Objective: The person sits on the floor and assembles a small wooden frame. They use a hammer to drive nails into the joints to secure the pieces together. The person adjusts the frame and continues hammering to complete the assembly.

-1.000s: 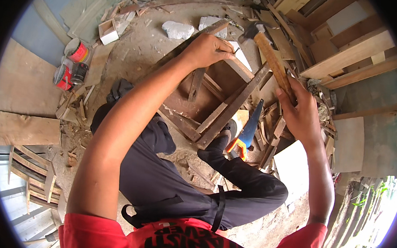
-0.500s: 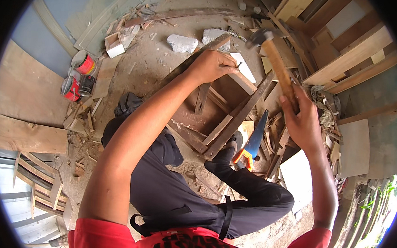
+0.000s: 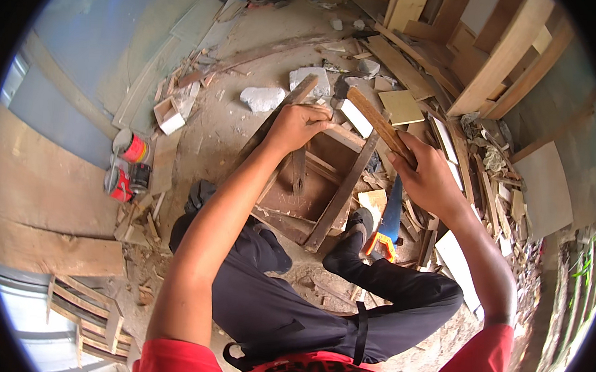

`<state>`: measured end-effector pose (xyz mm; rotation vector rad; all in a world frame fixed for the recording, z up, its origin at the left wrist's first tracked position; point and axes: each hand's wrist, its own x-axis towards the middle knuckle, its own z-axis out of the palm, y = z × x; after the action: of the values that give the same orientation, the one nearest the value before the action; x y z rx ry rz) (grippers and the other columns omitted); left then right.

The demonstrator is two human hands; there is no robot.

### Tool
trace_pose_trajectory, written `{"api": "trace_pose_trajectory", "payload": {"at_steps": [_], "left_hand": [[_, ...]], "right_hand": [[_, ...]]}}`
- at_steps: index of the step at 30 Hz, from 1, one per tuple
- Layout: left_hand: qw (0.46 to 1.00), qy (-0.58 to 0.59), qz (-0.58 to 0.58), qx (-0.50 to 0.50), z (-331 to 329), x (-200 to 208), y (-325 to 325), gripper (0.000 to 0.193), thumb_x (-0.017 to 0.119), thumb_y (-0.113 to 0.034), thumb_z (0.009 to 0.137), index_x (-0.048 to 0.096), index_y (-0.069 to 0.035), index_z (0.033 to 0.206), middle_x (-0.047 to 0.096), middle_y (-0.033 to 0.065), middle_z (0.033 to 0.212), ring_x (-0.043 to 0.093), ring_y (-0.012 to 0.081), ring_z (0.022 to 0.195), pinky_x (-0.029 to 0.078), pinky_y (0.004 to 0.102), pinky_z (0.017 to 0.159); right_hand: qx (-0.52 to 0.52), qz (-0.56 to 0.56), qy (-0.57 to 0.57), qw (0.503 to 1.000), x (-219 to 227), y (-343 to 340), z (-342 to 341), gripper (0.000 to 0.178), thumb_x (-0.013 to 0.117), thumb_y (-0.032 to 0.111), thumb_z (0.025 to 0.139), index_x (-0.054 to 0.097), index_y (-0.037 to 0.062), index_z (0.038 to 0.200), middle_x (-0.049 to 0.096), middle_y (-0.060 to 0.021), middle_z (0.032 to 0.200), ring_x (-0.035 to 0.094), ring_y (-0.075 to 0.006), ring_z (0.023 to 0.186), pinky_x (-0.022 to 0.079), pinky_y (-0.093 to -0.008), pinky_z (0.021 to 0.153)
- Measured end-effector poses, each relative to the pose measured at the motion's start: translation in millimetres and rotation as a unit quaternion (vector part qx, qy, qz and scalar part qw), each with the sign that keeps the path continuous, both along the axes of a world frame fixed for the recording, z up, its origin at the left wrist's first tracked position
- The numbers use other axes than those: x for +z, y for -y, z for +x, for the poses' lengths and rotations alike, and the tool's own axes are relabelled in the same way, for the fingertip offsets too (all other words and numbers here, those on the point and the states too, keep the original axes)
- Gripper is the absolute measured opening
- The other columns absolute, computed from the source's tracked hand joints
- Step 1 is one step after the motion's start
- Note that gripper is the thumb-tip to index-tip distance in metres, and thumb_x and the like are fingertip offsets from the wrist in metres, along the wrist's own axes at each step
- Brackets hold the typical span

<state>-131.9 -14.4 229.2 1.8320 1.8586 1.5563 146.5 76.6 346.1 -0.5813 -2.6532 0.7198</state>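
A dark wooden frame (image 3: 340, 195), built of bars with a brown panel inside, stands on the ground between my legs. My left hand (image 3: 297, 127) is at its far bar with thumb and fingers pinched together. The nail between those fingertips is mostly hidden now; the earlier frame shows it more plainly. Wrapped round the wooden handle of a hammer (image 3: 381, 124) is my right hand (image 3: 428, 171). The hammer's head end is above the far side of the frame, near my left fingertips, and its metal is hard to make out.
A handsaw (image 3: 391, 214) with a blue blade lies right of the frame, beside my foot. Pale stone blocks (image 3: 262, 99) lie beyond. Paint cans (image 3: 131, 147) stand at left. Wood scraps (image 3: 496, 196) and leaning planks (image 3: 503, 59) crowd the right side.
The hammer has swung down and to the left, from raised at the right to near my left fingertips. My left hand stays at the frame's far bar. The whole view has shifted slightly.
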Motion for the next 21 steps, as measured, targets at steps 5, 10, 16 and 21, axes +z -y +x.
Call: {"api": "trace_pose_trajectory", "payload": {"at_steps": [5, 10, 16, 21], "left_hand": [[0.999, -0.024, 0.042, 0.018, -6.3, 0.5, 22.0, 0.025, 0.071, -0.019, 0.093, 0.072, 0.005, 0.096, 0.075, 0.0124, 0.091, 0.071, 0.0227, 0.093, 0.054, 0.0345, 0.085], [0.967, 0.105, -0.13, 0.19, 16.0, 26.4, 35.5, 0.038, 0.064, -0.035, 0.097, 0.071, 0.003, 0.09, 0.072, 0.0186, 0.086, 0.07, 0.0275, 0.082, 0.052, 0.036, 0.078], [0.861, -0.082, -0.471, 0.176, 14.7, 2.3, 57.6, 0.082, 0.074, -0.049, 0.083, 0.051, 0.015, 0.13, 0.06, 0.0306, 0.13, 0.059, 0.04, 0.123, 0.048, 0.0425, 0.102], [0.858, -0.085, -0.452, 0.23, 3.6, -20.0, 11.2, 0.077, 0.078, -0.052, 0.078, 0.061, 0.009, 0.121, 0.063, 0.0313, 0.122, 0.063, 0.0405, 0.115, 0.052, 0.0434, 0.097]], "right_hand": [[-0.067, -0.052, -0.142, 0.986, -31.7, 7.6, -0.6, 0.032, 0.069, 0.023, 0.093, 0.058, -0.0029, 0.109, 0.064, -0.0218, 0.07, 0.061, -0.0322, 0.059, 0.044, -0.0407, 0.058], [-0.203, -0.164, -0.193, 0.946, -143.2, 10.3, 51.5, 0.03, 0.069, 0.024, 0.096, 0.058, -0.0018, 0.106, 0.05, -0.0038, 0.062, 0.043, -0.0081, 0.059, 0.037, -0.0299, 0.051], [-0.28, -0.294, -0.238, 0.882, -284.4, 27.5, 91.0, 0.029, 0.067, 0.023, 0.097, 0.059, -0.0027, 0.108, 0.062, -0.0072, 0.071, 0.055, -0.0092, 0.066, 0.045, -0.0291, 0.058], [-0.268, -0.164, -0.23, 0.921, -301.6, 8.3, 106.6, 0.026, 0.069, 0.022, 0.096, 0.058, -0.001, 0.098, 0.052, -0.0021, 0.065, 0.049, -0.0074, 0.059, 0.041, -0.0276, 0.052]]}}
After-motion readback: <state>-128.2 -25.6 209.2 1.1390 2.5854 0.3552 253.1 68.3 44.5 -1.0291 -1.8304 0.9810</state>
